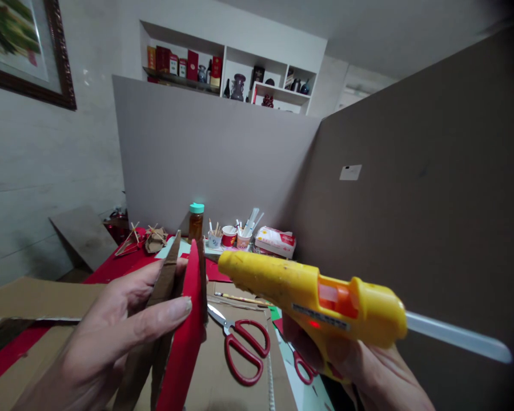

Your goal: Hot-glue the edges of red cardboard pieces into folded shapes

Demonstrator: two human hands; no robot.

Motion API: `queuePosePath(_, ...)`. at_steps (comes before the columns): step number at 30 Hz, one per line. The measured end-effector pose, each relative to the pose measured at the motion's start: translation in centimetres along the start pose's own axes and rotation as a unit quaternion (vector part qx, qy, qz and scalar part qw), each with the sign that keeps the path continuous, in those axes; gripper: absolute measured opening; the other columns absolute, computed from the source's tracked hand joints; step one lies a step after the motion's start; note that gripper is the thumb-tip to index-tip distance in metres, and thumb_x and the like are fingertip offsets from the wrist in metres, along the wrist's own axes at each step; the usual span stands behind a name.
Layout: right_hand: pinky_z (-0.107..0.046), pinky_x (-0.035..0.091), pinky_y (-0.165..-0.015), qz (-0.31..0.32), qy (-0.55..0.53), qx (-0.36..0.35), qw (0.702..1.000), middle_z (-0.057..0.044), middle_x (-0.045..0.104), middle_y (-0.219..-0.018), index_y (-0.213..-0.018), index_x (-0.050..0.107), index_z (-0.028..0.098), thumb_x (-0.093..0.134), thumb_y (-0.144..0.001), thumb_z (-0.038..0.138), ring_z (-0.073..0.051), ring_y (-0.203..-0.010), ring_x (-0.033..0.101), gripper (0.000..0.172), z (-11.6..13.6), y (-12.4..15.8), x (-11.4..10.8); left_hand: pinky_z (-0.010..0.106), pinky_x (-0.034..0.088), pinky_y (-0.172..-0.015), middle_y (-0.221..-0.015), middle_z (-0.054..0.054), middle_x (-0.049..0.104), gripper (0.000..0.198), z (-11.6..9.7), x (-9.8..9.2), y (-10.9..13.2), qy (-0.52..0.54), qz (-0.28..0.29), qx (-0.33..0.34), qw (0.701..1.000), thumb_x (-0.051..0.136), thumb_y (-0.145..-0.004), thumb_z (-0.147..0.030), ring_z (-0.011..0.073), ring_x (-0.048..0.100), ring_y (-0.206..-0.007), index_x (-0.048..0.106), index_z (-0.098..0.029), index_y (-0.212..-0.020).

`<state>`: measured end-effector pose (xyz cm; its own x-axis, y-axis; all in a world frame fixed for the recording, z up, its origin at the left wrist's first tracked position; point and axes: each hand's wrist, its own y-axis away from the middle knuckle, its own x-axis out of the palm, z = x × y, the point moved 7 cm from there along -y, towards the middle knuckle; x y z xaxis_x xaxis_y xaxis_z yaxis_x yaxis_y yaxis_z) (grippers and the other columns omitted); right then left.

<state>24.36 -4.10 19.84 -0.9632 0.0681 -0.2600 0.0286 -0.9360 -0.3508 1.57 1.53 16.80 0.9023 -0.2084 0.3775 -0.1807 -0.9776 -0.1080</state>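
My left hand [124, 325] is closed around a folded cardboard piece [186, 337], brown on its inner faces with a red strip facing me. The thumb presses on the red side; some fingers are hidden behind the cardboard. In my right hand [360, 365] is a yellow hot glue gun [278, 279], its small red light on and a clear glue stick [458, 337] poking out of the back. The nozzle points left at the edge of the cardboard; I cannot tell whether it touches. Below, between the hands, red-handled scissors [244, 348] lie partly spread on cardboard.
Behind the hands stand a jar with a teal lid [196, 222], paper cups holding sticks [229, 235] and a tissue pack [275, 242]. A second pair of scissors [304, 368] lies under the glue gun. Small stick-and-cardboard models [155, 238] sit at back left. Grey panels [218, 154] enclose the table.
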Motion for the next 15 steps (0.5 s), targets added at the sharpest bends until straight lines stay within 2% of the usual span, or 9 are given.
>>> queuePosePath(4, -0.038, 0.058, -0.077, 0.003, -0.007, 0.030, 1.000, -0.010, 0.071, -0.090, -0.081, 0.082, 0.023, 0.064, -0.076, 0.081, -0.030, -0.089, 0.067, 0.061, -0.7, 0.1, 0.1, 0.022, 0.059, -0.054, -0.072, 0.000, 0.079, 0.030, 0.1, 0.0, 0.0, 0.009, 0.010, -0.007, 1.000, 0.088, -0.066, -0.027, 0.0154, 0.071, -0.055, 0.082, -0.028, -0.095)
queuePosePath(8, -0.038, 0.059, -0.075, -0.005, -0.011, -0.006, 1.000, -0.009, 0.074, -0.093, -0.091, 0.082, 0.028, 0.060, -0.083, 0.077, -0.030, -0.089, 0.070, 0.054, -3.2, 0.4, -0.3, 0.021, 0.058, -0.054, -0.069, 0.001, 0.078, 0.028, 0.1, -0.1, 0.1, 0.018, 0.005, -0.007, 1.000, 0.088, -0.067, -0.028, 0.0162, 0.073, -0.059, 0.082, -0.026, -0.094)
queuePosePath(9, -0.037, 0.060, -0.071, -0.009, -0.019, -0.025, 0.999, -0.008, 0.074, -0.088, -0.091, 0.081, 0.029, 0.062, -0.081, 0.076, -0.031, -0.087, 0.071, 0.052, -3.9, 0.4, -0.4, 0.021, 0.058, -0.053, -0.068, 0.001, 0.077, 0.027, 0.0, 0.0, 0.1, 0.017, 0.005, -0.005, 1.000, 0.088, -0.067, -0.028, 0.0162, 0.073, -0.059, 0.082, -0.026, -0.093)
queuePosePath(10, -0.038, 0.061, -0.070, 0.016, -0.026, -0.026, 0.999, -0.008, 0.074, -0.082, -0.091, 0.081, 0.029, 0.063, -0.081, 0.075, -0.032, -0.087, 0.071, 0.050, -4.6, 0.5, -0.2, 0.021, 0.057, -0.053, -0.068, 0.001, 0.077, 0.026, 0.0, 0.0, 0.2, 0.017, 0.006, -0.004, 1.000, 0.088, -0.067, -0.029, 0.0161, 0.073, -0.059, 0.082, -0.025, -0.093)
queuePosePath(11, -0.038, 0.061, -0.072, -0.002, -0.036, -0.029, 0.999, -0.008, 0.074, -0.081, -0.093, 0.081, 0.029, 0.061, -0.084, 0.075, -0.032, -0.089, 0.071, 0.050, -5.1, 0.6, -0.4, 0.021, 0.057, -0.052, -0.067, 0.001, 0.077, 0.026, -0.1, 0.1, 0.2, 0.017, 0.007, -0.004, 1.000, 0.088, -0.068, -0.029, 0.0164, 0.072, -0.059, 0.082, -0.025, -0.093)
queuePosePath(15, -0.035, 0.059, -0.071, -0.017, -0.055, -0.045, 0.997, -0.006, 0.071, -0.074, -0.090, 0.080, 0.031, 0.061, -0.088, 0.068, -0.029, -0.086, 0.070, 0.042, -4.3, 0.6, -0.5, 0.021, 0.057, -0.054, -0.065, 0.000, 0.075, 0.026, -0.2, 0.2, 0.2, 0.022, -0.003, -0.010, 1.000, 0.089, -0.065, -0.028, 0.0159, 0.072, -0.059, 0.081, -0.026, -0.091)
